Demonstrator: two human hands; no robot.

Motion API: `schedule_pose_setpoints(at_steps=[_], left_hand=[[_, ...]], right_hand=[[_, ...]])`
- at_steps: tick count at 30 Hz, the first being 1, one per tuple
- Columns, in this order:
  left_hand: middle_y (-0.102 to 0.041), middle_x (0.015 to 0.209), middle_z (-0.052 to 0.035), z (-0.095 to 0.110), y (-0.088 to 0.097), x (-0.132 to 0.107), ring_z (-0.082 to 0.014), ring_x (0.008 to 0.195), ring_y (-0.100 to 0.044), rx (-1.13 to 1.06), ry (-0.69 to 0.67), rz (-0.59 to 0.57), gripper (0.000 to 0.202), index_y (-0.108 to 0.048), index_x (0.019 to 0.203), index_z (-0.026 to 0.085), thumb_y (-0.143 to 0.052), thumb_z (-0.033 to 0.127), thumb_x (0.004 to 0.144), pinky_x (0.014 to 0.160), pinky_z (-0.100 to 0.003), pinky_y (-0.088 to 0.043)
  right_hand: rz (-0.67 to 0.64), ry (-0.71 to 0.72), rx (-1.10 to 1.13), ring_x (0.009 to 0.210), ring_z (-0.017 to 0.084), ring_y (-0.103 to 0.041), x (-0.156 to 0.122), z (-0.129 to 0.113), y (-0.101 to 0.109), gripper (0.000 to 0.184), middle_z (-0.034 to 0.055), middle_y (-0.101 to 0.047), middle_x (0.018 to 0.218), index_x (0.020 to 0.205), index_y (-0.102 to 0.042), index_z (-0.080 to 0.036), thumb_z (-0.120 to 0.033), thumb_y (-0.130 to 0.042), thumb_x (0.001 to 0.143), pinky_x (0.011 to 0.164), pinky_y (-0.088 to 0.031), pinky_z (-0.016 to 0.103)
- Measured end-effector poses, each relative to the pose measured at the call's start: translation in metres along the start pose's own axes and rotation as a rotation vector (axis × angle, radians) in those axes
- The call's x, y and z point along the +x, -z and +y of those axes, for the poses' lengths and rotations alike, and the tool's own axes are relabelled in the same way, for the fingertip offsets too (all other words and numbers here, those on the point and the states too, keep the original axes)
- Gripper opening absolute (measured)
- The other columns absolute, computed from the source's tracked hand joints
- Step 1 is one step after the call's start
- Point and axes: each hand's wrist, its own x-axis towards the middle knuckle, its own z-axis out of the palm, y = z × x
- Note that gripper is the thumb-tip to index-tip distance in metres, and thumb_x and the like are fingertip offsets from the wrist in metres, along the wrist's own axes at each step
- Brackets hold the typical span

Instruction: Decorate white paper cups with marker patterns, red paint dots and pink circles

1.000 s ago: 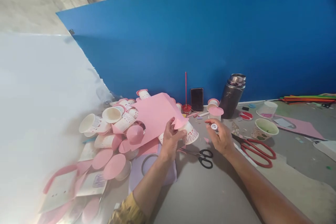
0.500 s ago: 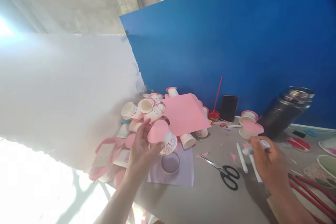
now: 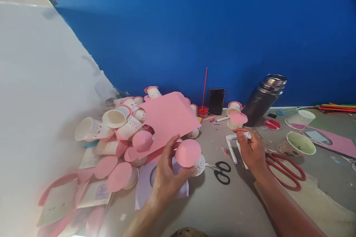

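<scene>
My left hand (image 3: 168,174) is closed around a printed paper cup (image 3: 199,166), tilted on its side. A pink paper circle (image 3: 188,153) covers the cup's near end, and my thumb lies at its lower edge. My right hand (image 3: 253,153) grips what looks like a white glue stick (image 3: 236,137), held sideways above the table. Below it lie white markers (image 3: 231,152). Black-handled scissors (image 3: 222,173) rest between the hands, blades partly behind the cup. Under my left hand is a sheet of lilac paper (image 3: 143,179), with a ring on it mostly hidden.
Several decorated cups (image 3: 111,150) pile up at left, beside a large pink sheet (image 3: 169,116). At the back stand a phone (image 3: 216,101), a dark flask (image 3: 263,100) and stacked cups (image 3: 237,118). Red-handled scissors (image 3: 289,174) and a green-lined cup (image 3: 300,144) are at right.
The view has swung right and down, showing more of the table. My left hand has brought the cup rightward over the table, closer to my right hand. Both hands keep their hold.
</scene>
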Motion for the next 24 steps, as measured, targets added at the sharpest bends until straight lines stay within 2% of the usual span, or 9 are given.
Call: schedule_pose_setpoints(at_steps=[3, 5, 8, 10, 12, 14, 18, 21, 24], left_hand=[[-0.062, 0.139, -0.0119, 0.006, -0.027, 0.017, -0.0308, 0.128, -0.061, 0.073, 0.021, -0.092, 0.085, -0.052, 0.147, 0.024, -0.079, 0.022, 0.066, 0.112, -0.046, -0.047], [-0.061, 0.140, -0.0118, 0.011, -0.041, 0.027, -0.0299, 0.127, -0.060, 0.083, 0.042, -0.129, 0.087, -0.050, 0.149, 0.024, -0.077, 0.021, 0.067, 0.108, -0.044, -0.049], [-0.062, 0.139, -0.0113, 0.013, -0.053, 0.032, -0.0297, 0.127, -0.061, 0.086, 0.064, -0.146, 0.090, -0.049, 0.150, 0.025, -0.077, 0.019, 0.065, 0.099, -0.039, -0.055], [-0.061, 0.141, -0.0121, 0.010, -0.055, 0.030, -0.0310, 0.128, -0.060, 0.084, 0.089, -0.137, 0.088, -0.052, 0.149, 0.026, -0.077, 0.019, 0.065, 0.095, -0.038, -0.057], [-0.061, 0.144, -0.0134, 0.006, -0.053, 0.026, -0.0327, 0.129, -0.060, 0.078, 0.116, -0.131, 0.085, -0.054, 0.148, 0.025, -0.076, 0.019, 0.066, 0.093, -0.039, -0.058], [-0.062, 0.144, -0.0140, 0.000, -0.046, 0.021, -0.0336, 0.129, -0.061, 0.073, 0.112, -0.119, 0.086, -0.054, 0.148, 0.025, -0.076, 0.018, 0.065, 0.099, -0.043, -0.056], [-0.066, 0.143, -0.0120, -0.016, -0.024, 0.013, -0.0340, 0.133, -0.060, 0.055, 0.026, -0.030, 0.086, -0.058, 0.146, 0.026, -0.077, 0.015, 0.063, 0.114, -0.048, -0.048], [-0.068, 0.141, -0.0125, -0.027, -0.009, 0.009, -0.0349, 0.132, -0.062, 0.084, -0.034, 0.019, 0.083, -0.060, 0.143, 0.025, -0.078, 0.016, 0.063, 0.113, -0.048, -0.050], [-0.069, 0.141, -0.0123, -0.030, 0.003, 0.005, -0.0344, 0.130, -0.065, 0.123, -0.074, 0.071, 0.080, -0.060, 0.143, 0.025, -0.079, 0.020, 0.065, 0.112, -0.047, -0.052]], right_hand=[[0.022, -0.020, 0.011, 0.068, 0.024, -0.064, 0.002, -0.002, 0.001, 0.064, 0.0090, -0.074, 0.076, 0.089, -0.073, -0.020, -0.078, -0.046, 0.093, 0.064, -0.050, 0.036], [0.038, -0.018, 0.033, 0.072, 0.025, -0.066, 0.003, -0.004, 0.004, 0.063, 0.0101, -0.075, 0.081, 0.090, -0.073, -0.020, -0.077, -0.046, 0.093, 0.067, -0.052, 0.036], [0.091, -0.036, 0.038, 0.076, 0.026, -0.067, 0.005, -0.005, 0.009, 0.064, 0.0115, -0.076, 0.085, 0.094, -0.073, -0.019, -0.077, -0.046, 0.093, 0.074, -0.053, 0.038], [0.118, -0.075, 0.014, 0.073, 0.026, -0.067, 0.006, -0.006, 0.012, 0.067, 0.0103, -0.075, 0.080, 0.095, -0.074, -0.019, -0.079, -0.046, 0.091, 0.074, -0.052, 0.039], [0.115, -0.109, -0.008, 0.069, 0.026, -0.066, 0.006, -0.005, 0.013, 0.069, 0.0092, -0.073, 0.074, 0.092, -0.075, -0.020, -0.082, -0.046, 0.089, 0.071, -0.052, 0.039], [0.089, -0.124, -0.011, 0.067, 0.026, -0.067, 0.005, -0.004, 0.012, 0.068, 0.0091, -0.073, 0.073, 0.090, -0.075, -0.020, -0.083, -0.047, 0.087, 0.067, -0.052, 0.038], [0.032, -0.139, -0.021, 0.068, 0.026, -0.071, 0.003, 0.000, 0.006, 0.062, 0.0099, -0.079, 0.085, 0.097, -0.078, -0.022, -0.077, -0.053, 0.085, 0.066, -0.054, 0.038], [-0.010, -0.203, -0.055, 0.073, 0.031, -0.074, 0.003, 0.004, 0.003, 0.058, 0.0087, -0.079, 0.081, 0.100, -0.079, -0.024, -0.074, -0.060, 0.080, 0.068, -0.055, 0.041], [-0.042, -0.280, -0.070, 0.068, 0.033, -0.072, 0.003, 0.007, 0.001, 0.055, 0.0082, -0.079, 0.078, 0.101, -0.080, -0.027, -0.074, -0.064, 0.076, 0.061, -0.054, 0.043]])
